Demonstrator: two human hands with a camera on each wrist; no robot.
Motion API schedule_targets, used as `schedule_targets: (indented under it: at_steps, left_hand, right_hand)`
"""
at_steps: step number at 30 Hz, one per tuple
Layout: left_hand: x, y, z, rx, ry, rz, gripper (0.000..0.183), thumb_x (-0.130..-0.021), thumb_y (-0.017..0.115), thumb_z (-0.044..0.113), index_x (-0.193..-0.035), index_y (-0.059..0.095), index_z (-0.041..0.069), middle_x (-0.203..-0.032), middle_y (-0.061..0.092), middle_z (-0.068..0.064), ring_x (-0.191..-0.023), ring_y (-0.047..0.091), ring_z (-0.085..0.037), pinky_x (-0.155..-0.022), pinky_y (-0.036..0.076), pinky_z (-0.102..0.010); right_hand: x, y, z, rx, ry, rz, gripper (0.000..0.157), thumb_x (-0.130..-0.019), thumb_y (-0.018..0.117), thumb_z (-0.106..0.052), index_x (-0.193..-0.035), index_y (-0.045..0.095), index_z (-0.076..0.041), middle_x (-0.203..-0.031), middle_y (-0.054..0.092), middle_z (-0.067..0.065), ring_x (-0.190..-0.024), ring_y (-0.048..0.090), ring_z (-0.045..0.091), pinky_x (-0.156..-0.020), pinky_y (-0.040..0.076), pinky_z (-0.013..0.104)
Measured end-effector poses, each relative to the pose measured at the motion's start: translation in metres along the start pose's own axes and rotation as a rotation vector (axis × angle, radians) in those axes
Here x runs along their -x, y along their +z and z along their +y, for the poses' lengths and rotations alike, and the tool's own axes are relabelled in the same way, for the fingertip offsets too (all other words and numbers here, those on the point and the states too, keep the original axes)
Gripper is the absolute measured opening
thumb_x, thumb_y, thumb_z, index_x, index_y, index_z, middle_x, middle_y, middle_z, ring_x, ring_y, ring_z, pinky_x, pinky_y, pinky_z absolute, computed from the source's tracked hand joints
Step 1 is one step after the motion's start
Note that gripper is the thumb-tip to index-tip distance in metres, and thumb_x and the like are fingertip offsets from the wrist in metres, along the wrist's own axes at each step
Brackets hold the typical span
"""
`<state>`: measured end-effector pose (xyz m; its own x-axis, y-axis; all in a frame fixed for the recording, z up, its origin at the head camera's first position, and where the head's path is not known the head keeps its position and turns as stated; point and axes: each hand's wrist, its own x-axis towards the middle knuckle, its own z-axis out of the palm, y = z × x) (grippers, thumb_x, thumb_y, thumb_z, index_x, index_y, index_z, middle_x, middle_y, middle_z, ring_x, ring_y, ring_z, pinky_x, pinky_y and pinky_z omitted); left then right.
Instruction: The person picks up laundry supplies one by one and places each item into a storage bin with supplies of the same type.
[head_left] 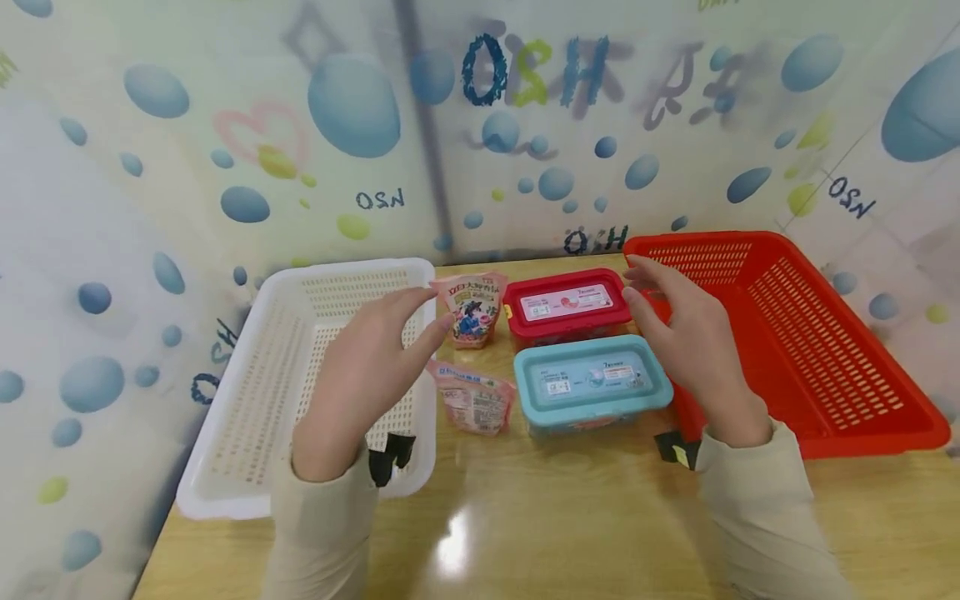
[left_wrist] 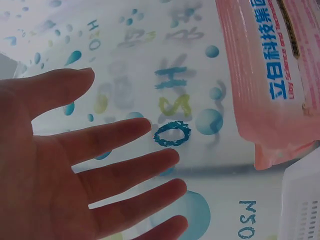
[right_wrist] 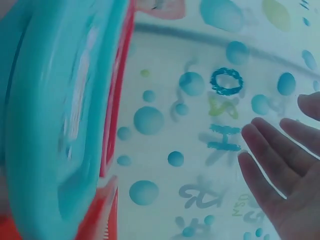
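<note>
In the head view my left hand (head_left: 375, 358) hovers over the right side of the white basket (head_left: 217, 442), holding nothing. Its fingers are spread in the left wrist view. Nearest to it are two pink pouches: an upright one (head_left: 472, 312) with a cartoon figure, and a second (head_left: 476, 400) in front of it, printed side showing. My right hand (head_left: 693, 342), also holding nothing, hovers between two lidded boxes and the red basket (head_left: 795, 408). The red-lidded box (head_left: 570, 302) stands behind the blue-lidded box (head_left: 594, 379). Whether my right fingertips touch a box is unclear in the head view.
The baskets flank the pouches and boxes on a wooden table (head_left: 540, 525). Black tape pieces (head_left: 392, 454) lie near the white basket's front corner, and another dark piece (head_left: 675, 450) is by the red basket. A patterned backdrop (head_left: 555, 200) rises behind.
</note>
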<state>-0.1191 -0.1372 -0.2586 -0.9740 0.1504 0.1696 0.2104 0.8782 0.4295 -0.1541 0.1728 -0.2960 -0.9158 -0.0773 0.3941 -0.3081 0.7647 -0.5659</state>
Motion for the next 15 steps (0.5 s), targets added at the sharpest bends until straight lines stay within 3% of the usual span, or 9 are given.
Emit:
schedule_targets:
  at_steps: [6,10,15]
  left_hand:
    - [0.012,-0.001,0.005,-0.01,0.027,0.0,0.064,-0.083,0.035,0.064,-0.129,0.048,0.021,-0.132,0.045,0.0,-0.123,0.037,-0.02,-0.096,0.032,-0.044]
    - [0.018,-0.002,0.007,-0.015,0.031,0.023,0.066,-0.083,0.032,0.066,-0.128,0.048,0.021,-0.131,0.045,0.0,-0.122,0.038,-0.019,-0.097,0.032,-0.043]
    - [0.026,-0.003,0.005,0.014,0.003,0.013,0.061,-0.085,0.037,0.062,-0.129,0.047,0.021,-0.131,0.045,0.0,-0.122,0.038,-0.021,-0.097,0.032,-0.043]
  right_hand:
    - [0.008,0.005,-0.004,-0.092,0.006,0.055,0.047,-0.088,0.053,-0.037,-0.133,0.041,-0.029,-0.119,0.056,0.0,-0.106,0.052,0.019,-0.083,0.045,0.044]
    - [0.01,0.009,-0.01,-0.12,-0.048,0.071,0.046,-0.087,0.055,-0.033,-0.132,0.043,-0.029,-0.117,0.057,-0.002,-0.104,0.053,0.016,-0.083,0.045,0.042]
    - [0.011,0.011,-0.02,-0.109,-0.123,0.065,0.046,-0.086,0.058,-0.029,-0.13,0.046,-0.023,-0.115,0.057,-0.003,-0.101,0.054,0.013,-0.077,0.048,0.039]
